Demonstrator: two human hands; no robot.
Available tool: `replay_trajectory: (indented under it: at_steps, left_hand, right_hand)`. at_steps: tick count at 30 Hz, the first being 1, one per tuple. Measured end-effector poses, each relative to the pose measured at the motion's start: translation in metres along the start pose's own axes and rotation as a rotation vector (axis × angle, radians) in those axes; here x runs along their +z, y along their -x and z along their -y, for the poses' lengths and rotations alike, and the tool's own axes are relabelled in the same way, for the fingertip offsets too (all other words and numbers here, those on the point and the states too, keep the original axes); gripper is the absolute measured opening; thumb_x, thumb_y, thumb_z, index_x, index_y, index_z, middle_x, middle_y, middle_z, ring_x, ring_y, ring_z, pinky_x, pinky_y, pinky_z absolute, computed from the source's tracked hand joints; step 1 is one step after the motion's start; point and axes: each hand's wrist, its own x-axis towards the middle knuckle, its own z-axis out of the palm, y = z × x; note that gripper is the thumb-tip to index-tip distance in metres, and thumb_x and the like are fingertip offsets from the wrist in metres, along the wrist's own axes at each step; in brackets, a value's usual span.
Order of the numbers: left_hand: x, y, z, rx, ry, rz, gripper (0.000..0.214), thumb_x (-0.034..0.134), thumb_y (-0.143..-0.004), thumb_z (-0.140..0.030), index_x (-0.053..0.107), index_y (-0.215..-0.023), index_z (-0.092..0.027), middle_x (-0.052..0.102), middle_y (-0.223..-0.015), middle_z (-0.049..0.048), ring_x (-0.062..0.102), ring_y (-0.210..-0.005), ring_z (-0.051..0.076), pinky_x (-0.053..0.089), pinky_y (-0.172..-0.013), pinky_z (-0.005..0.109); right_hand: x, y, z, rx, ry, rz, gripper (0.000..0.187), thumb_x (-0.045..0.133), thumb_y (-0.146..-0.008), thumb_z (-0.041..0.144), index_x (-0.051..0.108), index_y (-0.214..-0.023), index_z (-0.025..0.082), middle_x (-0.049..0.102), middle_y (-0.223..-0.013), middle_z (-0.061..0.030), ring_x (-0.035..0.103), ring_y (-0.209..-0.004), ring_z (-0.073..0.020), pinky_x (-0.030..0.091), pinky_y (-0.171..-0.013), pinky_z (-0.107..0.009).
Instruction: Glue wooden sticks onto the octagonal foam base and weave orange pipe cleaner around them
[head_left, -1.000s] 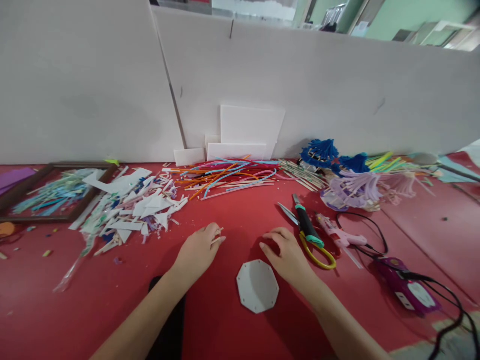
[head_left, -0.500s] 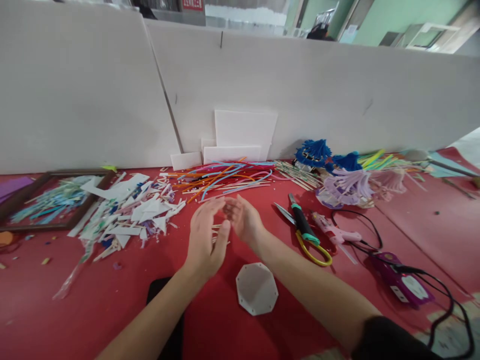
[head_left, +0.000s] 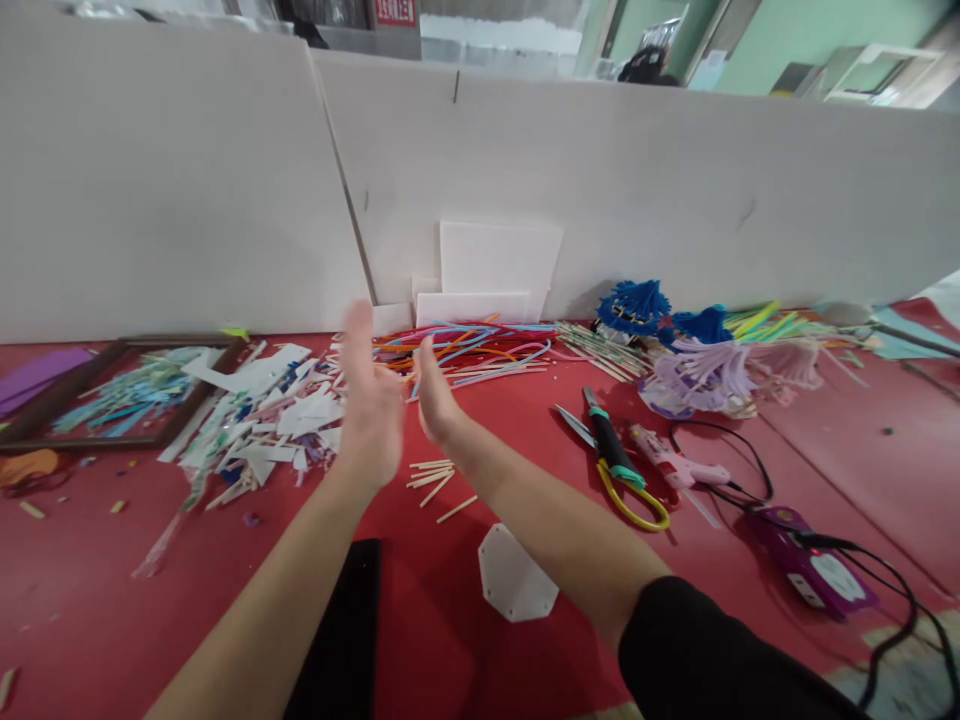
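Observation:
My left hand (head_left: 373, 415) is raised over the red table, fingers stretched forward and somewhat blurred, holding nothing. Facing it, my right hand (head_left: 436, 395) is held edge-on with straight fingers, also without anything in it. A narrow gap separates the two palms. Just below them lie several short wooden sticks (head_left: 433, 478). Under my right forearm, partly covered, is a white polygonal plate (head_left: 514, 575) with small holes near its rim. A dark flat object (head_left: 349, 625) lies beneath my left forearm. Colourful pipe cleaners (head_left: 487, 350) lie behind the hands.
Paper scraps (head_left: 277, 425) are heaped at left beside a brown frame (head_left: 90, 440). At right lie scissors (head_left: 634, 505), a cutter (head_left: 611, 440), a pink glue gun (head_left: 679, 458) and a purple corded box (head_left: 814, 570). White boards (head_left: 600, 180) stand behind.
My hands have swung left and straightened from a cupped pose over the sticks. The short sticks show more fully, and my right forearm covers part of the plate. The view has shifted slightly.

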Motion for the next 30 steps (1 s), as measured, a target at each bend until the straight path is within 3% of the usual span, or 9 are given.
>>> replay_trajectory:
  at_steps: [3,4,5,7,10,13,17,23,30]
  left_hand:
    - [-0.01,0.007,0.032,0.093,-0.199,0.135,0.065,0.066,-0.072,-0.055,0.053,-0.123,-0.016,0.04,-0.145,0.0168,0.017,-0.14,0.036,0.003,-0.113,0.054]
    - [-0.014,0.01,0.042,0.174,-0.46,0.167,0.069,0.057,-0.079,-0.054,0.042,-0.132,-0.014,0.029,-0.15,0.0194,0.012,-0.141,0.036,0.003,-0.111,0.058]
    - [-0.017,0.013,0.051,0.226,-0.678,0.188,0.064,0.046,-0.087,-0.05,0.034,-0.137,-0.011,0.024,-0.151,0.0223,0.009,-0.142,0.036,0.008,-0.111,0.059]
    - [-0.02,0.022,0.063,0.25,-0.745,0.28,0.049,0.041,-0.091,-0.041,0.044,-0.129,-0.011,0.039,-0.143,0.0216,0.021,-0.139,0.034,0.017,-0.11,0.056]
    - [-0.015,0.036,0.07,0.275,-0.772,0.516,0.045,0.049,-0.088,-0.042,0.051,-0.125,-0.015,0.058,-0.129,0.0156,0.046,-0.126,0.029,0.037,-0.104,0.046]
    - [-0.004,0.044,0.071,0.266,-0.806,0.638,0.051,0.054,-0.085,-0.041,0.049,-0.128,-0.013,0.051,-0.136,0.0178,0.041,-0.13,0.032,0.034,-0.106,0.049]
    - [0.001,0.046,0.069,0.232,-0.821,0.712,0.045,0.046,-0.09,-0.037,0.05,-0.128,-0.012,0.053,-0.133,0.0194,0.048,-0.124,0.03,0.039,-0.102,0.047]
    - [-0.004,0.056,0.055,0.206,-0.787,0.796,0.041,0.05,-0.087,-0.026,0.054,-0.126,-0.015,0.062,-0.124,0.015,0.054,-0.115,0.03,0.041,-0.099,0.047]
    - [0.0,0.047,0.045,0.111,-0.703,0.722,0.035,0.05,-0.086,-0.028,0.06,-0.117,-0.016,0.063,-0.12,0.0154,0.055,-0.112,0.032,0.041,-0.096,0.049]
  right_hand:
    - [-0.017,0.013,0.016,-0.052,-0.098,0.039,0.07,0.002,-0.091,0.061,0.04,-0.133,0.021,0.055,-0.128,-0.0078,0.043,-0.128,-0.0224,0.038,-0.103,-0.045]
    - [-0.025,0.021,0.019,-0.123,-0.168,0.068,0.067,0.008,-0.091,0.063,0.041,-0.132,0.021,0.054,-0.129,-0.0076,0.046,-0.126,-0.0219,0.039,-0.102,-0.044]
    - [-0.034,0.029,0.019,-0.219,-0.179,0.029,0.059,0.021,-0.091,0.061,0.042,-0.13,0.022,0.052,-0.132,-0.0063,0.047,-0.125,-0.0199,0.039,-0.102,-0.04]
    - [-0.055,0.038,0.007,-0.275,0.019,-0.14,0.048,0.043,-0.087,0.05,0.046,-0.125,0.021,0.053,-0.131,-0.0065,0.049,-0.122,-0.0172,0.04,-0.101,-0.034]
    - [-0.087,0.035,-0.03,-0.134,0.301,-0.248,0.032,0.046,-0.087,0.038,0.054,-0.109,0.016,0.064,-0.108,-0.0086,0.06,-0.102,-0.0173,0.047,-0.091,-0.035]
    - [-0.11,0.026,-0.066,-0.065,0.462,-0.265,0.019,0.052,-0.086,0.028,0.059,-0.097,0.014,0.065,-0.096,-0.0067,0.062,-0.09,-0.0167,0.049,-0.086,-0.037]
    - [-0.127,0.022,-0.089,-0.015,0.686,-0.214,0.021,0.055,-0.09,0.03,0.059,-0.102,0.014,0.063,-0.1,-0.0051,0.061,-0.089,-0.0167,0.051,-0.081,-0.038]
    - [-0.147,0.002,-0.091,-0.002,0.958,-0.062,0.027,0.054,-0.091,0.032,0.057,-0.111,0.015,0.06,-0.11,-0.007,0.061,-0.093,-0.018,0.052,-0.08,-0.039]
    - [-0.149,-0.042,-0.084,-0.14,1.16,0.05,0.027,0.054,-0.091,0.032,0.057,-0.111,0.015,0.06,-0.11,-0.007,0.061,-0.093,-0.0179,0.052,-0.081,-0.039]
